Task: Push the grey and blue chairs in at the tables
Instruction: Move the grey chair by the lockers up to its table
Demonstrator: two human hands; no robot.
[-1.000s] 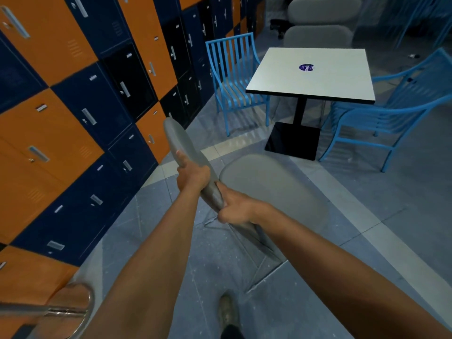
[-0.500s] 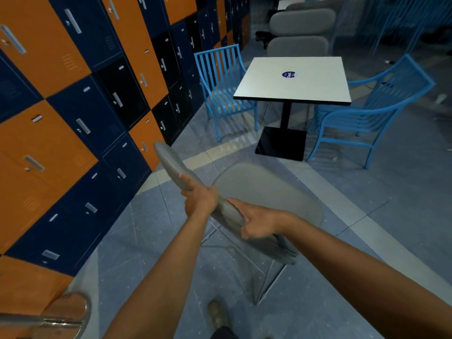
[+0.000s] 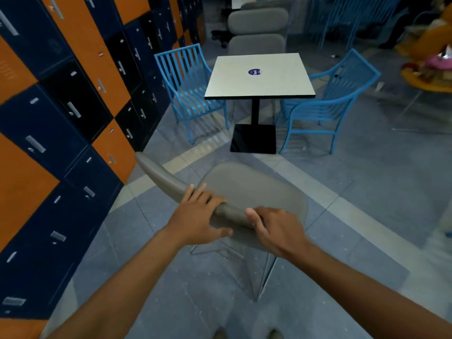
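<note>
While both hands rest on the top rail of the grey chair (image 3: pixel 244 189), the left hand (image 3: pixel 198 216) lies over it with fingers spread and loose, and the right hand (image 3: pixel 276 228) curls around it more firmly. The chair stands on the floor (image 3: pixel 354 216), well short of the table (image 3: pixel 259 77) and turned askew to its near edge. Pushed like this, it could swing sideways under the uneven grip, or its wire legs might catch a floor joint and tip it. The seat could also knock the table's black base (image 3: pixel 253 139).
</note>
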